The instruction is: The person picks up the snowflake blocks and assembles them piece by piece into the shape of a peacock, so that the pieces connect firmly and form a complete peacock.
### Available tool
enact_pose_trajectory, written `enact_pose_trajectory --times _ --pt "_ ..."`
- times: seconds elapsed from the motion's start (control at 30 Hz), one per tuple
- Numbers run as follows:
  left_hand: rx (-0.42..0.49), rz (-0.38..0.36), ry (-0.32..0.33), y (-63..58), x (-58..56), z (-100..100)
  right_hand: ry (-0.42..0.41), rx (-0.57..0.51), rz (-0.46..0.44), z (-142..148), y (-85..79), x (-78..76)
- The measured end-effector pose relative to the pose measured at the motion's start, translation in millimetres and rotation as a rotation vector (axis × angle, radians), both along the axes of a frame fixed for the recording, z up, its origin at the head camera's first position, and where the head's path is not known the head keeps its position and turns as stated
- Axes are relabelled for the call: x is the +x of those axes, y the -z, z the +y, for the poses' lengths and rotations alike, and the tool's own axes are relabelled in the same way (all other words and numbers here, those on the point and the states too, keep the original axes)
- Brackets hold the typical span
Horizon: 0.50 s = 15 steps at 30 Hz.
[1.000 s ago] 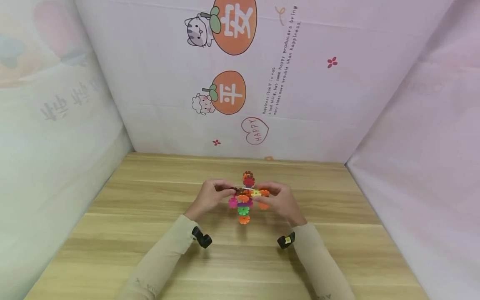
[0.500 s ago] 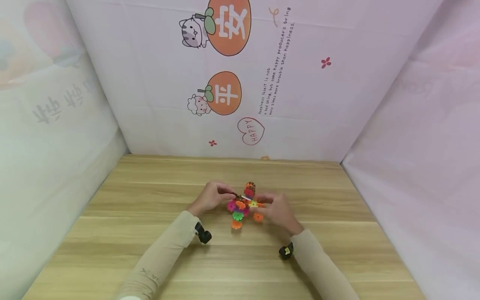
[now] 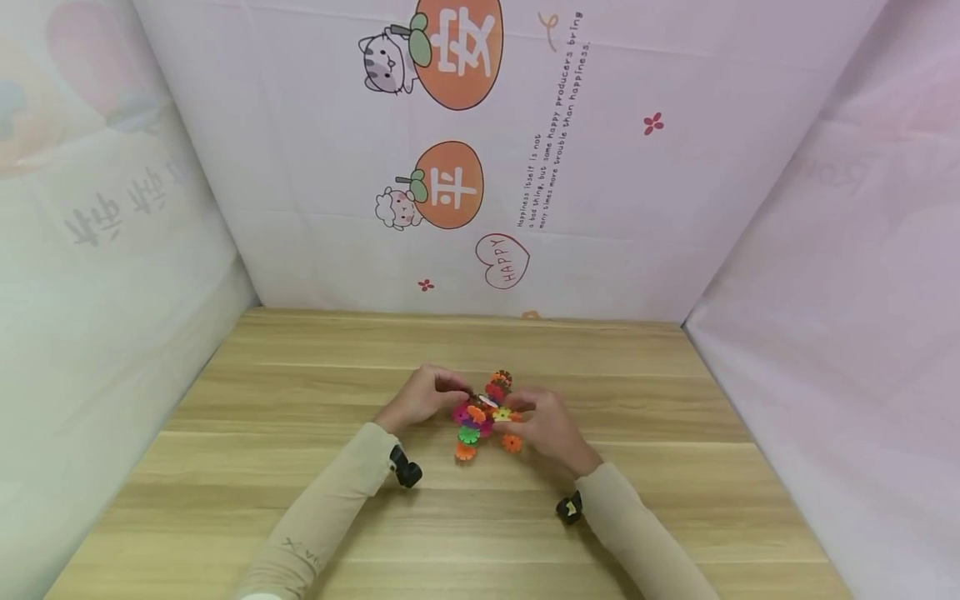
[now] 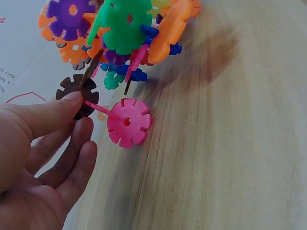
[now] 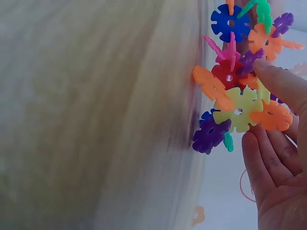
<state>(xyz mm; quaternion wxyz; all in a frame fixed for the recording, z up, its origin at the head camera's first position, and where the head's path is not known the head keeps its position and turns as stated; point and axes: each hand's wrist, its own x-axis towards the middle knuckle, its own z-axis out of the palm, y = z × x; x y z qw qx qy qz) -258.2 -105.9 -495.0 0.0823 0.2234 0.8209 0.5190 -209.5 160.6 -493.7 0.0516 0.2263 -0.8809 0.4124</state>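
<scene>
Both hands hold a many-coloured build of interlocking snowflake discs [image 3: 469,435] over the middle of the wooden table. My left hand [image 3: 422,400] pinches a dark brown disc [image 4: 64,87] on its left side between thumb and fingers. A pink disc [image 4: 128,122] sticks out beside that brown one, and a green disc [image 4: 125,26] sits higher up. My right hand [image 3: 551,427] grips the right side, its thumb near a purple disc [image 5: 250,61] and its fingers behind a yellow disc [image 5: 238,110] and an orange disc [image 5: 271,115]. The build's centre is partly hidden by the hands.
The wooden table [image 3: 480,533] spreads around the hands. A printed white cloth [image 3: 600,275] hangs behind it, with more cloth at the left [image 3: 150,275] and right [image 3: 810,275]. Black wrist cameras are strapped over both sleeves.
The disc build has turned, its far end swinging right and its near end left. It sits slightly nearer me. Both hands keep their hold, and the head view has shifted a little.
</scene>
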Motion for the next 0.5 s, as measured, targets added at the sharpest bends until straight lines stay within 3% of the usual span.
enact_pose_trajectory --times 0.27,0.5 --pt "-0.027 0.001 -0.042 -5.1 8.5 -7.7 -0.045 0.03 -0.059 6.2 -4.8 -0.5" --pt "-0.071 0.007 -0.12 -9.4 29.8 -26.6 -0.018 0.02 -0.146 34.9 -30.9 -16.1"
